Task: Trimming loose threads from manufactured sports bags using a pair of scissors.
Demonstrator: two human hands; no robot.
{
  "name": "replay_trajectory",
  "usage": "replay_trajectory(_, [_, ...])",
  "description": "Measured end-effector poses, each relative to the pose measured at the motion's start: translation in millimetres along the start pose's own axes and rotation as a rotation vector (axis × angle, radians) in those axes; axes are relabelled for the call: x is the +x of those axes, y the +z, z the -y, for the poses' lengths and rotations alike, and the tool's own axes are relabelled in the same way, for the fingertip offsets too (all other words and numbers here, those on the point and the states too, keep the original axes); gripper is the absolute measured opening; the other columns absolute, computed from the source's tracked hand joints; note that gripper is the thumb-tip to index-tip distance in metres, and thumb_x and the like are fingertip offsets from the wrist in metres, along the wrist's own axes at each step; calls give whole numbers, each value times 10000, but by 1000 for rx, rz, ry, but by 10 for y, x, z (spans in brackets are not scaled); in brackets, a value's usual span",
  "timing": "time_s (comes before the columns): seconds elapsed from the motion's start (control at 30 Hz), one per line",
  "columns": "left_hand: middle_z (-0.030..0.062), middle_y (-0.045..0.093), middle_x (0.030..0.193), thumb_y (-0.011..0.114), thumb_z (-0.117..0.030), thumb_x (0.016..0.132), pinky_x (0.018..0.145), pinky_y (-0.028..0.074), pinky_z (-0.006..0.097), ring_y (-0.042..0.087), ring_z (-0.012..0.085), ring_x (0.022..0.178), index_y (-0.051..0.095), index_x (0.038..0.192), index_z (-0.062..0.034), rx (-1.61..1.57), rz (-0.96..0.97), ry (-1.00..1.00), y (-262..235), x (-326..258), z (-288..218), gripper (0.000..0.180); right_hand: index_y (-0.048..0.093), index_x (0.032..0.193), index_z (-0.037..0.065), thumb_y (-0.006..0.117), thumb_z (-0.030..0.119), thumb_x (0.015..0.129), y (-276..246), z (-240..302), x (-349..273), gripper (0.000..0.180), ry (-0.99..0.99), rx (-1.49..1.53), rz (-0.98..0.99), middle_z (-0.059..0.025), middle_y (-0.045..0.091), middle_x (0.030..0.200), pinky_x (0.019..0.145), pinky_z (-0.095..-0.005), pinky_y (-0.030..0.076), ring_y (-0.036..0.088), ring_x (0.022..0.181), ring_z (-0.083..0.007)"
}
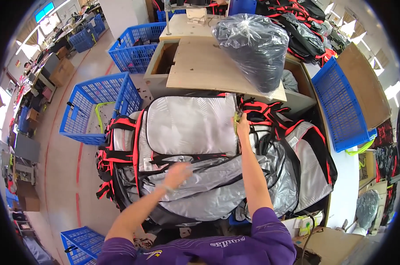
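A large silver-grey backpack [195,126] with black edging and red straps lies across the work surface before me, its loose silver lining [208,194] bunched along the near side. My right hand [242,126] is closed at the right end of the flat padded panel, around a small yellow-green thing [237,119] too small to name. Over the lining, near the panel's lower edge, my left hand [178,174] is smeared by motion, so its fingers do not show clearly. More grey bag panels [312,172] with black and red trim lie to the right.
Beyond the backpack, a cardboard sheet [204,66] carries a clear plastic bag of dark material [255,51]. Blue crates [98,101] stand on the floor to the left. Another blue crate [343,106] leans at the right, and black-and-red bags [297,26] are piled at the back.
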State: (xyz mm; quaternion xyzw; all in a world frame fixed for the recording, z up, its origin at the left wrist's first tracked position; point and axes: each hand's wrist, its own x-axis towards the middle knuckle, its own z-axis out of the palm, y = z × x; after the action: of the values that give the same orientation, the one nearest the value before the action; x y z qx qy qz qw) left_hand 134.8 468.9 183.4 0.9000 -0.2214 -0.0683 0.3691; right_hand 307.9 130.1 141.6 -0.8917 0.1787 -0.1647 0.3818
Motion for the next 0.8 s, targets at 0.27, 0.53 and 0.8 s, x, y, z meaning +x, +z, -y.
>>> replay_trajectory(0.27, [196, 608, 1118, 664, -269, 831, 917, 441, 390, 584, 342, 1045, 598, 1125, -4, 10, -222, -9, -1332, 802, -50, 401, 403, 989, 61, 709, 242, 798, 235, -698, -58, 404, 220, 282, -287, -167, 616, 786, 642, -463, 462, 622, 722, -344])
replay_trajectory(0.53, [189, 557, 1238, 660, -300, 833, 1013, 375, 387, 510, 327, 1175, 552, 1207, 15, 176, -320, 185, -1875, 1434, -91, 500, 481, 1077, 43, 742, 99, 732, -490, 723, -1777, 437, -20, 576, -220, -126, 590, 873, 688, -378, 468, 580, 775, -288])
replay_trajectory(0.8, [219, 293, 1470, 657, -593, 755, 1121, 220, 369, 259, 311, 1376, 242, 1448, -12, -108, 910, 272, -1789, 1604, -612, 995, 466, 890, 60, 753, -43, 636, -1860, 1454, -3306, 397, 104, 814, -334, -18, 482, 847, 701, -264, 402, 470, 776, -120])
